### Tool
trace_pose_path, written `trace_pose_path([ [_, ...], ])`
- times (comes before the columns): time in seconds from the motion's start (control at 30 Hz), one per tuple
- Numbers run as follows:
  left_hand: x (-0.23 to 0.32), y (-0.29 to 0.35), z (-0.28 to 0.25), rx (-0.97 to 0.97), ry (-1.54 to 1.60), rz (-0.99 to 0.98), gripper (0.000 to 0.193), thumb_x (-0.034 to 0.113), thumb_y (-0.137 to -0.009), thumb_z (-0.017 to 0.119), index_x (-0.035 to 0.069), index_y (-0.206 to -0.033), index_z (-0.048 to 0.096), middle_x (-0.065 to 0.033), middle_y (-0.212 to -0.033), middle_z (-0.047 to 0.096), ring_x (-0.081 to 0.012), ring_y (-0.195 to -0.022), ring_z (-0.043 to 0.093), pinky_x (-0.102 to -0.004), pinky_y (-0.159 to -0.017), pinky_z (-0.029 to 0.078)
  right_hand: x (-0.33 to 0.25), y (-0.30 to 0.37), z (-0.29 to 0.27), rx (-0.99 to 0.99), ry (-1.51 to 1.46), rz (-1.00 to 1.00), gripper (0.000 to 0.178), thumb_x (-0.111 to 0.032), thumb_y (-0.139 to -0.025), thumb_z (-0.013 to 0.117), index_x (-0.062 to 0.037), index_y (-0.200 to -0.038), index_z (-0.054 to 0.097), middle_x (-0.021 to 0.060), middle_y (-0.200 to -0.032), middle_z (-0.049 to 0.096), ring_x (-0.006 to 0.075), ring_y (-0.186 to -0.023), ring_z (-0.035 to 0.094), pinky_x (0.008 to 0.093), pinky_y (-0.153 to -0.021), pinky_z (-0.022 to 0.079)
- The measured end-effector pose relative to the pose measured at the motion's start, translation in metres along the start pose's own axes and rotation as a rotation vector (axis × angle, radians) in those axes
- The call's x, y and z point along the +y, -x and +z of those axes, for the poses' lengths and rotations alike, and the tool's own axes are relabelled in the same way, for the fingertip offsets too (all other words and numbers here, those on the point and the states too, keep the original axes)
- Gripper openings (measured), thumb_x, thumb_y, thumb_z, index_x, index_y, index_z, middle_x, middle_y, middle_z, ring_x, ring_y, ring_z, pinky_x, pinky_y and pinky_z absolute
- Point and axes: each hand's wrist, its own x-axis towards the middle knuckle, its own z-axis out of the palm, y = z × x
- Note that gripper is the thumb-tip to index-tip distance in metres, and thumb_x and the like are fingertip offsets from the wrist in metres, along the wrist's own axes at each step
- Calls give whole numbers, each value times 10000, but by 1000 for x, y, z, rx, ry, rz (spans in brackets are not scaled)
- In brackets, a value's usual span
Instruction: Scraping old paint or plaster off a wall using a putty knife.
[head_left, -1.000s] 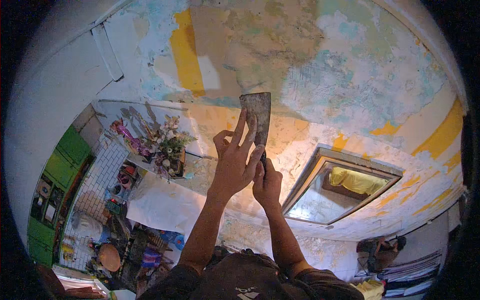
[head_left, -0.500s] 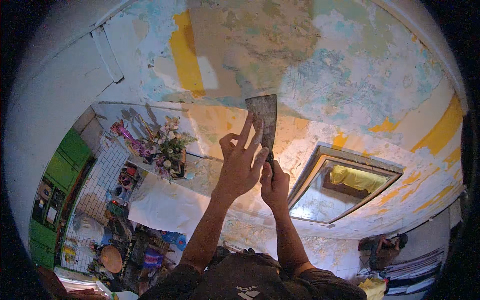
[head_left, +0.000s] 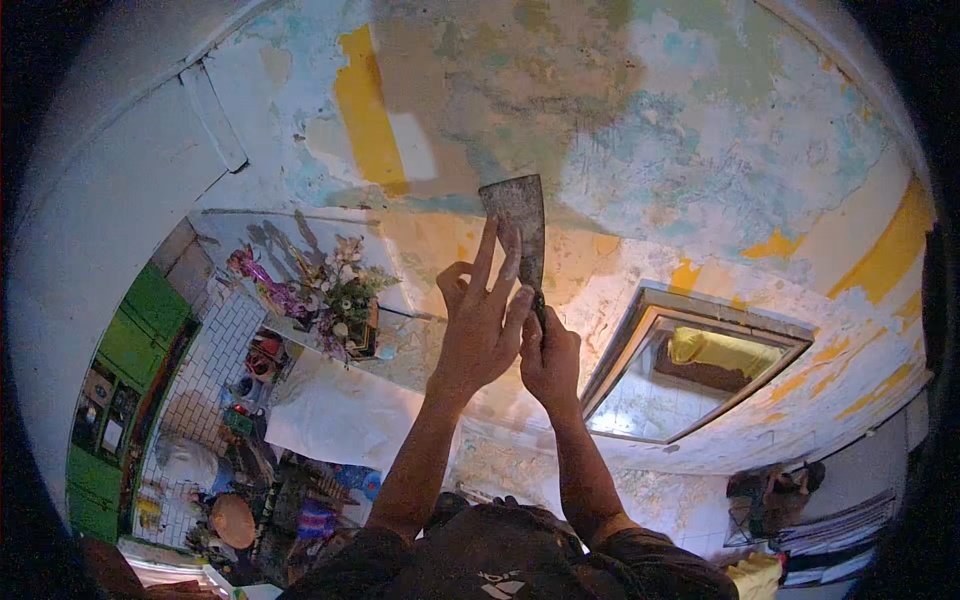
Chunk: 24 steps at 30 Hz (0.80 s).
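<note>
A scraper [head_left: 520, 205] with a wide, worn grey metal blade points upward against the peeling painted wall [head_left: 560, 130]. My right hand [head_left: 550, 365] is closed around its dark handle. On the blade's face lie the stretched index and middle fingers of my left hand [head_left: 475, 345]. Its thumb rests near the handle, and the other fingers are curled. Pale dust marks the left fingertips. The blade's top edge is at a patch of bluish and tan paint. Whether that edge touches the wall cannot be told.
A wood-framed mirror [head_left: 640, 405] stands out to the right of my hands. Left of them, a flower arrangement [head_left: 345, 295] sits above a white sheet [head_left: 340, 410]. Green cabinets [head_left: 140, 320] and a round tan object [head_left: 233, 522] lie farther left. A seated person [head_left: 780, 490] is at lower right.
The scraper and both hands have shifted slightly up and left, with the grip unchanged. The whole view has moved a little too.
</note>
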Motion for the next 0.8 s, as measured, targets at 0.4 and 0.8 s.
trace_pose_path([
  [0.4,-2,1,0,0,61,-22,498,168,-931,419,88,-1421,368,-139,-1532,192,-283,-1019,356,-380,-975,252,-8,-2,-4,8,9,34,195,-153,-939,491,0,-819,510,132,-528,527,268,-448,562,340,-448,411],
  [0.8,-1,-1,-2,-4,69,16,509,170,-922,438,72,-1417,369,-155,-1532,184,-270,-961,348,-392,-946,256,-12,-3,-5,3,-18,42,198,-166,-940,490,12,-870,540,152,-587,549,285,-502,585,363,-483,430],
])
